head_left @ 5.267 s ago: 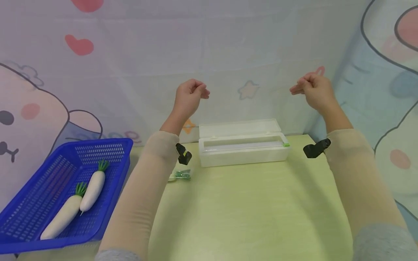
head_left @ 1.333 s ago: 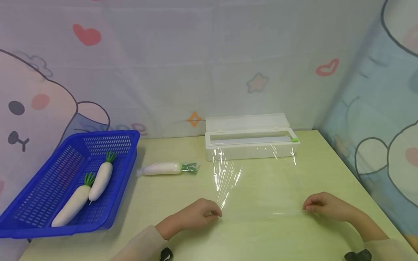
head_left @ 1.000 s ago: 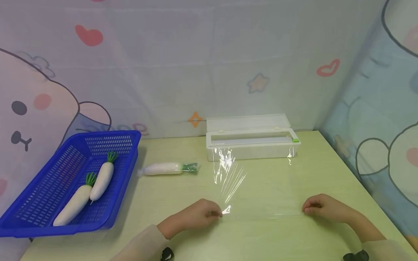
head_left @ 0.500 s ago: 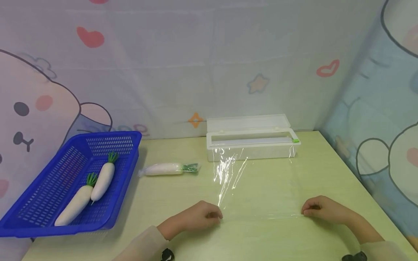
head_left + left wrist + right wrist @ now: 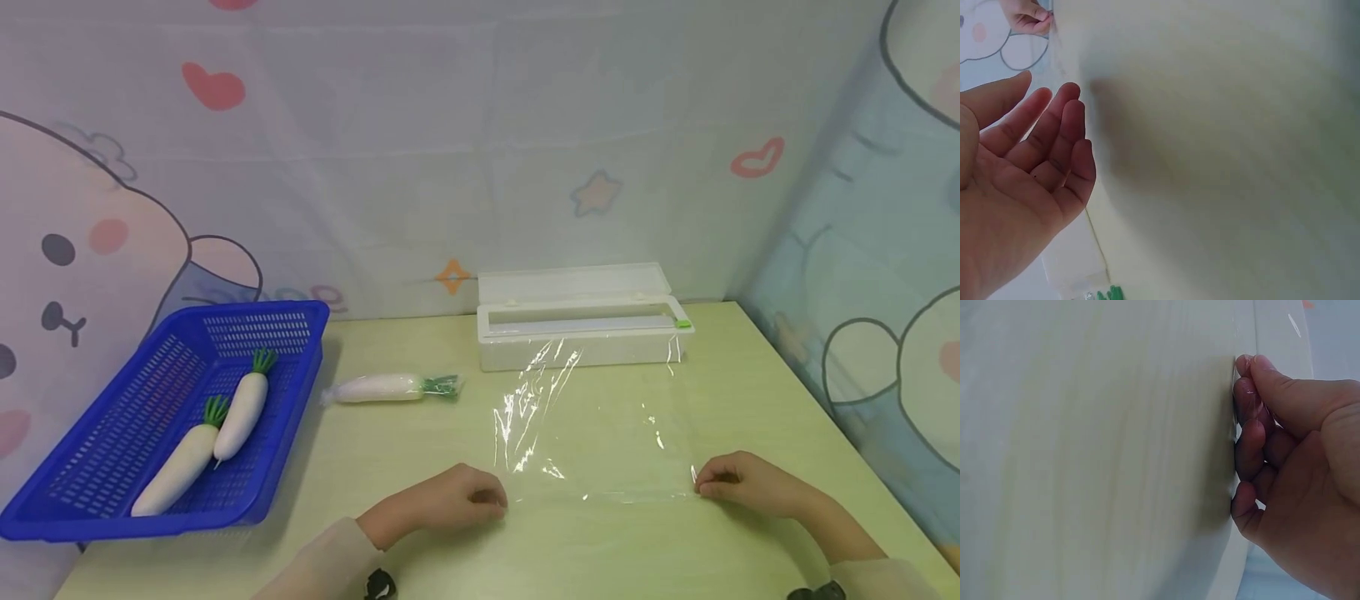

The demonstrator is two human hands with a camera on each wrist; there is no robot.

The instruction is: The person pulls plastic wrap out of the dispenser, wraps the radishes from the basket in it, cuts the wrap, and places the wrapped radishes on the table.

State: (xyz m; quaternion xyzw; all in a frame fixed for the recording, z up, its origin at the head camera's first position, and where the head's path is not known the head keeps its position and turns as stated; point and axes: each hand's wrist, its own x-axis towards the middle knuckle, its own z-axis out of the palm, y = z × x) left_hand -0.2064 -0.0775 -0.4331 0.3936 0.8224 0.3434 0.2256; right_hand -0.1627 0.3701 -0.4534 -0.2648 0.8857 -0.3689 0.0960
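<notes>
A sheet of clear cling film [image 5: 600, 442] stretches over the table from the front of a white cling film dispenser [image 5: 585, 350], whose lid stands up. My right hand [image 5: 757, 483] pinches the film's near right corner between thumb and index finger; the right wrist view shows the film at the fingertips of this hand [image 5: 1297, 450]. At the near left corner is my left hand [image 5: 465, 498]. Its thumb and loosely bent fingers stand apart with nothing between them, as the left wrist view shows of the hand [image 5: 1029, 156]. Left of the dispenser lies a film-wrapped white radish [image 5: 382, 387].
A blue plastic basket [image 5: 288, 450] with two unwrapped white radishes [image 5: 243, 412] stands at the table's left. A green slider [image 5: 682, 323] sits at the dispenser's right end. Behind the table [image 5: 600, 558] hangs a printed cloth [image 5: 375, 167].
Both hands came down from in front of the cloth to the near table, drawing film out of the dispenser. Lately the left fingers have let go of their corner and the film has slackened.
</notes>
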